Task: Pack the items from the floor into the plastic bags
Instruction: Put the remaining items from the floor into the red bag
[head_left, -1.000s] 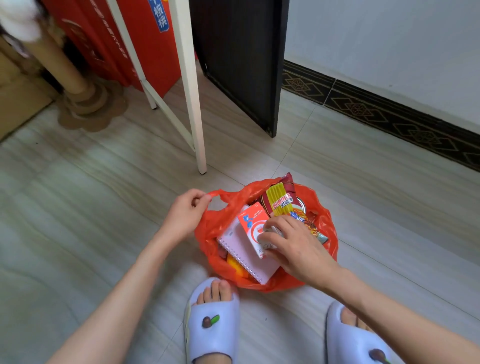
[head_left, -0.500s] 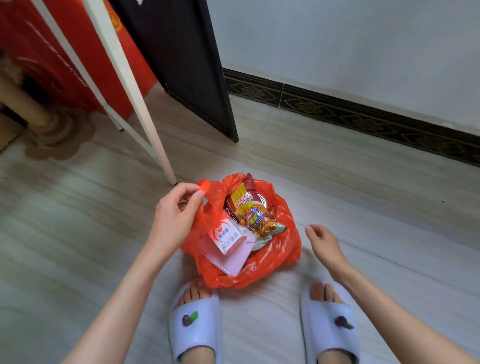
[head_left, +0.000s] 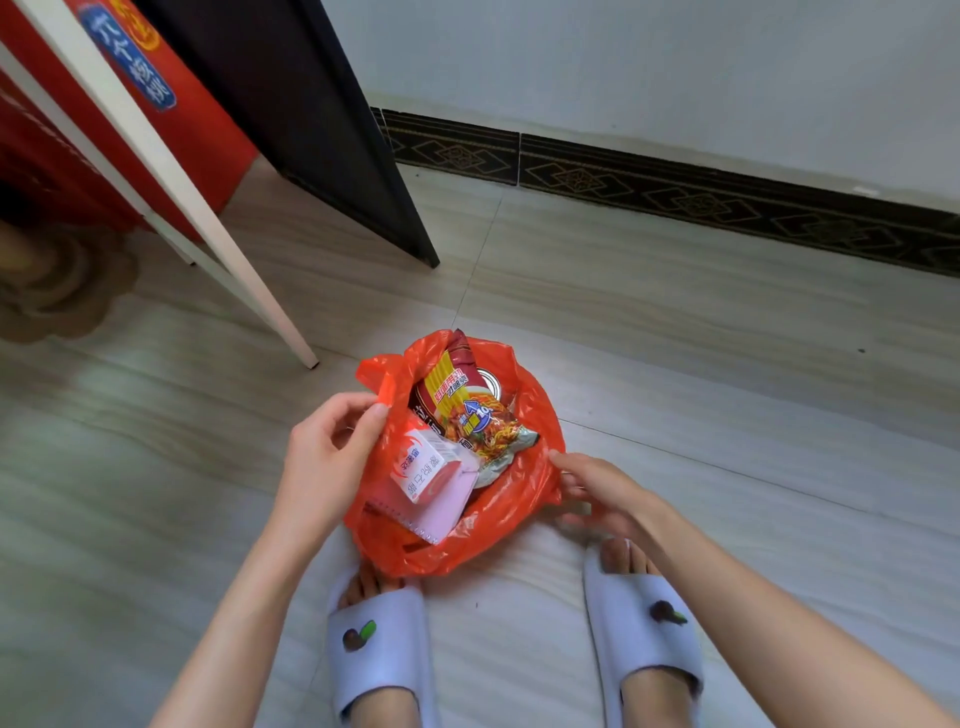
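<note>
An orange plastic bag (head_left: 483, 535) sits on the floor just ahead of my feet. Inside it lie a noodle packet (head_left: 467, 410), a red-and-white box (head_left: 423, 465) and a pink spiral notebook (head_left: 441, 506). A metal can top (head_left: 491, 382) peeks out behind the packet. My left hand (head_left: 327, 452) pinches the bag's left handle (head_left: 382, 376) between thumb and fingers. My right hand (head_left: 605, 493) reaches to the bag's right edge with fingers extended, touching the plastic there.
A white table leg (head_left: 249, 283) slants down to the floor at the left. A dark door panel (head_left: 332, 130) stands behind it, with a red box (head_left: 171, 98) at far left. My slippers (head_left: 379, 654) stand right below the bag. A patterned skirting (head_left: 675, 187) runs along the wall.
My right hand left the items in the bag, swung out to the right, then came back to the bag's right edge. My left hand kept its pinch on the handle.
</note>
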